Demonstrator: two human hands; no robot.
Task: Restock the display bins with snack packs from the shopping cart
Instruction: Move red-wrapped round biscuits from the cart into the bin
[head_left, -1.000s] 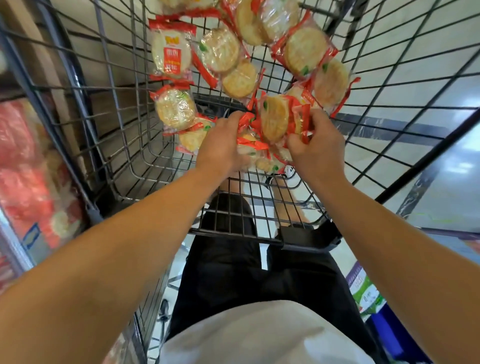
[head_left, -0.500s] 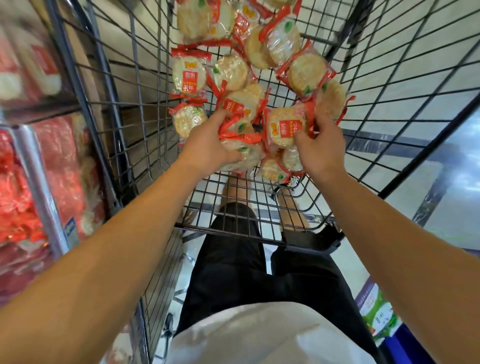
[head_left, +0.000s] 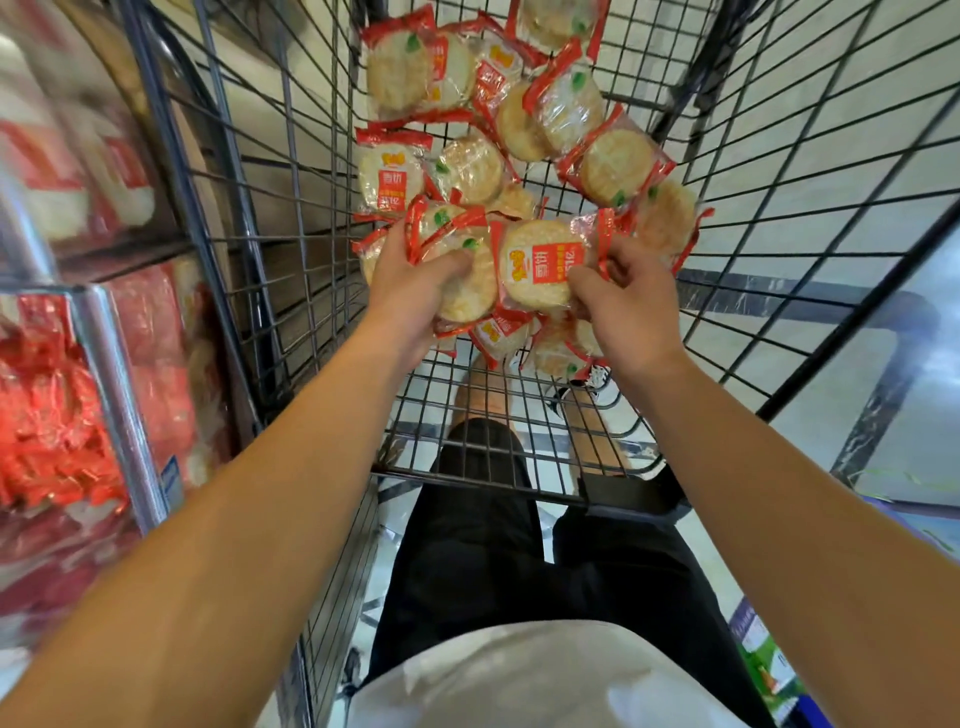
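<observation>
At the far left, the clear-fronted display bin (head_left: 78, 395), blurred and packed with red-wrapped goods, is seen beside the black wire shopping cart (head_left: 270, 218). Inside the cart, the left hand (head_left: 415, 296) is curled around a clear, red-edged snack pack of round pale rice crackers (head_left: 457, 275), with the thumb laid across its face and the fingers (head_left: 400, 234) hidden behind it. Just right of that thumb, a second cracker pack with an orange label (head_left: 540, 265) is pinched along its right edge by the right hand (head_left: 628, 306), whose fingers (head_left: 618, 270) are bent over the wrapper. More loose packs (head_left: 498, 135) are heaped beyond both sets of fingers, and a few lie beneath them on the cart floor.

The step in hand is judged to be gathering: packs are being collected, none yet carried out. Next, both handfuls need to be lifted clear of the wire sides and swung left to the bin, with the grip kept firm since the slick wrappers could slide loose.
</observation>
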